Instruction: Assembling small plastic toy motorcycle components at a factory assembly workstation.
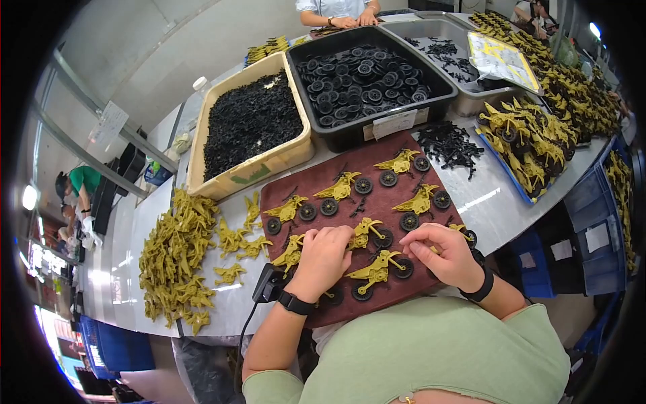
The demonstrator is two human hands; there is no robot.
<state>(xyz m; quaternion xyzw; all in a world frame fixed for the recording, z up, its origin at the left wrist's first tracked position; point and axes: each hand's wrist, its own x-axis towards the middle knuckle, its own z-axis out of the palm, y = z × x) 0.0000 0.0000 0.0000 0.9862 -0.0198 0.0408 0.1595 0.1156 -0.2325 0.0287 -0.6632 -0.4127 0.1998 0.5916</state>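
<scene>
Yellow plastic toy motorcycle bodies with black wheels lie in rows on a maroon cloth [303, 185]. My left hand [326, 259] rests on the cloth's near left part, its fingers closed on the rear end of one toy motorcycle body [365, 232]. A black wheel [383, 238] touches that body's front. To its right is my right hand [441, 252], with thumb and fingertips pinched together; whatever they hold is too small to make out. Just below, between the hands, another toy motorcycle [377, 269] lies with two wheels. Part of a further body is hidden behind my left hand.
Loose yellow bodies are heaped [176, 259] at left. Behind the cloth stand a cream tub [306, 138] of small black parts and a black tub [444, 101] of wheels. Black parts [449, 145] and a blue tray [494, 151] of yellow toys lie right. A co-worker's hands [356, 20] show beyond.
</scene>
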